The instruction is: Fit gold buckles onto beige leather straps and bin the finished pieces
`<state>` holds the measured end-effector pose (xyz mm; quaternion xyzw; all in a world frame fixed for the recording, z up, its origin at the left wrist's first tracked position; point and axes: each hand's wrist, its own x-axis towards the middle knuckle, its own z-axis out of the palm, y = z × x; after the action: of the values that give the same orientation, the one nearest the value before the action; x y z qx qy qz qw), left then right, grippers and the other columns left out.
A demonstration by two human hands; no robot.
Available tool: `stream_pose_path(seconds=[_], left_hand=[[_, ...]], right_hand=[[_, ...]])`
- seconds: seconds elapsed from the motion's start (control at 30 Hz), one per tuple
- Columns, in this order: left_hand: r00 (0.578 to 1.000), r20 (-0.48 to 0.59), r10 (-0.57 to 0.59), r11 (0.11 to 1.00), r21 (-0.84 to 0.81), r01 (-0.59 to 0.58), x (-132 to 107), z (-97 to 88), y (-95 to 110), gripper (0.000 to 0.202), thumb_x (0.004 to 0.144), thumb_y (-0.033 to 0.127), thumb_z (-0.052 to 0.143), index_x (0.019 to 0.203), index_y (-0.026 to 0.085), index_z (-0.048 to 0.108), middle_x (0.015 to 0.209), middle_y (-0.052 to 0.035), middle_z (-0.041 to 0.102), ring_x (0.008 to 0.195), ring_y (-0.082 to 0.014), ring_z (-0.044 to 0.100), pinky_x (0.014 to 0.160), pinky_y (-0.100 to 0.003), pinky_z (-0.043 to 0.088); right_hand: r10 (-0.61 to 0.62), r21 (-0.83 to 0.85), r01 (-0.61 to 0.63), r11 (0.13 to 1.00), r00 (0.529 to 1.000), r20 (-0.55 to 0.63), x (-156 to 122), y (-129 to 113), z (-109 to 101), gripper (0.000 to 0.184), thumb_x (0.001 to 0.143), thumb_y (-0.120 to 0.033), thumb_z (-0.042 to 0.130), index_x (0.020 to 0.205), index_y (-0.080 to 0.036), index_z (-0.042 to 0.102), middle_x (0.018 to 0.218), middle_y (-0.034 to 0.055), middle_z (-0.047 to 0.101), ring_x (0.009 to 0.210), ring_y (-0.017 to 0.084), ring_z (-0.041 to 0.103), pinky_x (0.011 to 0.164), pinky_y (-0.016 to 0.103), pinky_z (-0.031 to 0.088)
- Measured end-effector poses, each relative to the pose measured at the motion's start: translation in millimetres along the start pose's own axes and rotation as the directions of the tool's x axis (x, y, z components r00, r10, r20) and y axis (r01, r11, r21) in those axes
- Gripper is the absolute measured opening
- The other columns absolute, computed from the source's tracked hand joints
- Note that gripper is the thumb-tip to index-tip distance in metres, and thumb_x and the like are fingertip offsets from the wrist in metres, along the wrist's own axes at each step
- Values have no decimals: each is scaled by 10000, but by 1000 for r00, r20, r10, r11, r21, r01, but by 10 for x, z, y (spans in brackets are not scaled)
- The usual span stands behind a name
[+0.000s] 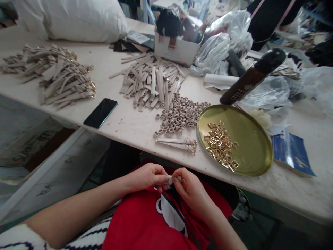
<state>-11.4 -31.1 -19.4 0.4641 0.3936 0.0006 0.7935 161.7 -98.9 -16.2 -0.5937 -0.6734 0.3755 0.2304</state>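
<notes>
Over the red apron, my left hand (pixel 153 177) and my right hand (pixel 187 183) meet, both pinching a small pale strap (pixel 170 179). A bit of gold metal shows by the right fingers; most of the strap is hidden in the hands. On the table edge just beyond lie a few straps with gold buckles (pixel 179 143). Behind them is a heap of small beige loops (pixel 179 114), and farther back a pile of loose beige straps (pixel 153 81). A round gold tray (pixel 256 149) to the right holds a heap of gold buckles (pixel 221 144).
A black phone (pixel 100 113) lies near the table's front edge. At the far left is a pile of buckled straps (pixel 59 74), with a white sack (pixel 78 21) behind. A white box (pixel 177 50), plastic bags (pixel 223 38), a dark brown cylinder (pixel 252 78) and a blue packet (pixel 293 152) stand farther right.
</notes>
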Motion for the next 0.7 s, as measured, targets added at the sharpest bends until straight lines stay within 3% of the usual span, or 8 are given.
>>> stream_pose_path(seconds=[0.13,0.2,0.27,0.4,0.57,0.7], left_hand=[[998,-56,12,997,71,-8,-25,29,-30,352,708,475,592,734,125,563,674,-5,627,570,-97,570,543,-201,418],[997,-72,29,995,94,-23,-39,42,-36,348,716,474,579,742,128,559,692,-9,632,579,-101,570,552,-205,423],[996,-70,63,990,132,-53,-64,48,-23,366,727,494,555,754,129,561,705,-18,636,586,-106,567,553,-206,425],[994,-13,111,934,344,-99,-157,44,48,454,755,576,463,711,136,567,623,0,595,541,-98,526,487,-179,374],[984,-14,179,860,487,-149,-227,73,89,456,786,569,410,690,150,559,567,22,544,502,-85,484,449,-164,327],[983,0,186,863,478,-164,-224,88,83,393,781,508,448,667,149,557,534,36,511,464,-73,429,430,-165,298]], right_hand=[[-123,-180,123,976,992,12,-10,-29,36,111,819,-181,430,760,-174,524,699,47,560,651,165,508,600,276,370],[-111,-132,108,985,994,-11,-36,-16,76,97,825,-190,431,782,-179,517,720,44,566,667,162,515,612,273,377],[-32,22,33,999,998,-59,-73,11,135,91,851,-227,421,841,-186,502,751,31,571,679,147,522,620,257,391],[95,261,-45,964,979,-182,-140,59,284,150,881,-298,395,959,-196,473,794,20,556,687,131,526,619,239,411],[49,253,11,967,973,-227,-178,11,350,152,885,-288,389,978,-203,473,809,27,557,694,135,532,627,248,420],[-3,129,32,991,975,-224,-188,-29,285,145,881,-267,394,975,-203,483,853,44,585,756,156,550,675,274,415]])
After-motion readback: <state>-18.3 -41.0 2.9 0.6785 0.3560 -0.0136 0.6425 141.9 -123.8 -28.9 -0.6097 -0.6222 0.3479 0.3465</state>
